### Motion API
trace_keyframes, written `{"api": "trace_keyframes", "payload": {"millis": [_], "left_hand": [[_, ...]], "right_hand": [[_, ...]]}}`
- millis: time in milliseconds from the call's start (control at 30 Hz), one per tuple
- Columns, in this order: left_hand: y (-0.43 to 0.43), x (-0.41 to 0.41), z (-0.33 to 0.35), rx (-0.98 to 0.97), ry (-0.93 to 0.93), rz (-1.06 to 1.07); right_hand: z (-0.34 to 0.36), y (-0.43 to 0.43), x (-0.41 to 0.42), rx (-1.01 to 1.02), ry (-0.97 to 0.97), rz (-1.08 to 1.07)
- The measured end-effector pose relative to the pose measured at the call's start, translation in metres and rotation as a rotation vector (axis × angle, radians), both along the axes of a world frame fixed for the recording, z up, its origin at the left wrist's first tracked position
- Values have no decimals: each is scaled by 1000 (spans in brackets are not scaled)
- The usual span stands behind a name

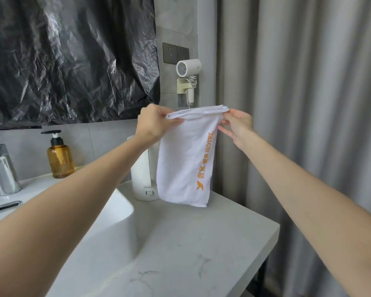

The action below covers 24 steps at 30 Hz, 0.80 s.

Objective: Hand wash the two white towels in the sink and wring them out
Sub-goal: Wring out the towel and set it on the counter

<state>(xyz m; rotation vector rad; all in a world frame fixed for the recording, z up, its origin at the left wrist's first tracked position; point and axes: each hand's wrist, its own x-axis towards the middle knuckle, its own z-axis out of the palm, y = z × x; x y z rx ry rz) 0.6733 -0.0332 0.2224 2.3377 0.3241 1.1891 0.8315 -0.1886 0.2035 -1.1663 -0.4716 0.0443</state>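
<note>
One towel [182, 163] hangs over the counter [191, 243]. My left hand [152, 123] pinches one top corner; my right hand [237, 125] pinches the other.

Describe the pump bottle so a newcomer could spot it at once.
Find the big black plastic sheet on the wall; below its lower edge runs the back ledge of the white sink. There, right of the chrome faucet and left of the white kettle, stands the bottle. It alone is amber, with a black pump.
</note>
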Motion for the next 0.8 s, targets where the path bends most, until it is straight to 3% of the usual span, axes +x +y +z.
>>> {"api": "trace_keyframes", "payload": {"millis": [167, 267, 533, 600, 800], "left_hand": [[-5, -14, -41, -91, 58, -91], [-25, -21, -82, -240, 185, -181], [-65, -29, -162, -640, 440, -354], [-59, -25, -173, -615, 439, -307], [-17, 6, -183, -233, 562, 76]], "right_hand": [[-40, -11, 3, -89, -118, 85], [-84, -29, -6, -125, -98, 127], [-179, -57, -13, -380, 5, -8], [-186, -56, -12, -433, -3, -3], [-187, -10, 9, -471, -22, -13]]}}
